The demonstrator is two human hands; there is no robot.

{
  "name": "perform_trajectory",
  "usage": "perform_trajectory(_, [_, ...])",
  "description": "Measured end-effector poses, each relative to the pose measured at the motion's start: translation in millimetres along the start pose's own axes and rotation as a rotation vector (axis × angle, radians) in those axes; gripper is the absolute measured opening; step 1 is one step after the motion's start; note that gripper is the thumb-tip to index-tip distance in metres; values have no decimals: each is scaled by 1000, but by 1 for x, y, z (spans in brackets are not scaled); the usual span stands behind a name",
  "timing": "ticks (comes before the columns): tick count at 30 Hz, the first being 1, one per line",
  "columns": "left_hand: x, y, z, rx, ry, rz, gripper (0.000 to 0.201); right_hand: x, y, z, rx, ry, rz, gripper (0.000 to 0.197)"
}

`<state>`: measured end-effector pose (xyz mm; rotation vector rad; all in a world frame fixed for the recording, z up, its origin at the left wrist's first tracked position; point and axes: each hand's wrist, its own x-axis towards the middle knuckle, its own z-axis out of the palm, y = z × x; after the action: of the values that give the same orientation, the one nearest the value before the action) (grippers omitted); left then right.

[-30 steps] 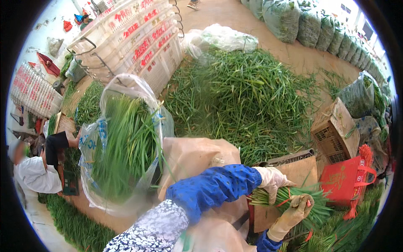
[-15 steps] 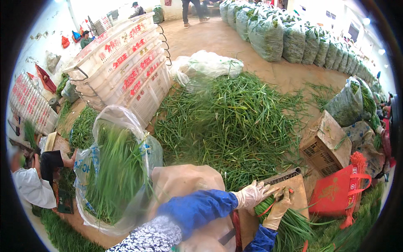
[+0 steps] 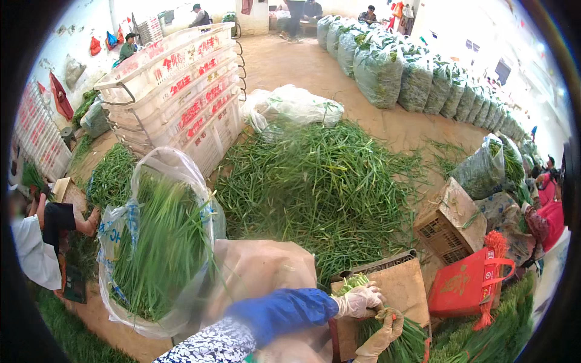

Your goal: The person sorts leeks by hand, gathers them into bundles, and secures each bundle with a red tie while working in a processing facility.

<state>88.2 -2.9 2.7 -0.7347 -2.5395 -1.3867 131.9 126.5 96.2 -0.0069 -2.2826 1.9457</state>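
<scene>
A bunch of long green chives [image 3: 407, 340] lies over a board-topped box in front of me, its pale cut ends pointing away. My left hand [image 3: 359, 301], in a pale glove with a blue sleeve, closes over the bunch just below those ends. Close beside it my right hand [image 3: 381, 340], also gloved, has its fingers pinched together. A small bit of red tie [image 3: 394, 316] shows at its fingertips. The part of the bunch beneath both hands is hidden.
A large heap of loose chives [image 3: 321, 187] covers the floor ahead. To the left stand an open plastic bag [image 3: 112, 260] filled with chives and stacked white crates [image 3: 206, 115]. A red bag [image 3: 463, 284] and a tipped crate [image 3: 451, 221] are at the right. Other people sit farther off.
The view has shifted slightly. My left hand's fingers, stretched out before, are now curled in beside the right hand. The bunch's pale ends have come into sight.
</scene>
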Motion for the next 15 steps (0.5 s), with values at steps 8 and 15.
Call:
perform_trajectory(8, [-14, 1, 13, -76, 48, 6, 21, -5, 13, 3, 378, -30, 161, 6])
perform_trajectory(15, [-29, 2, 6, 0, 88, 73, 15, -33, -25, 7, 321, -101, 316, 12])
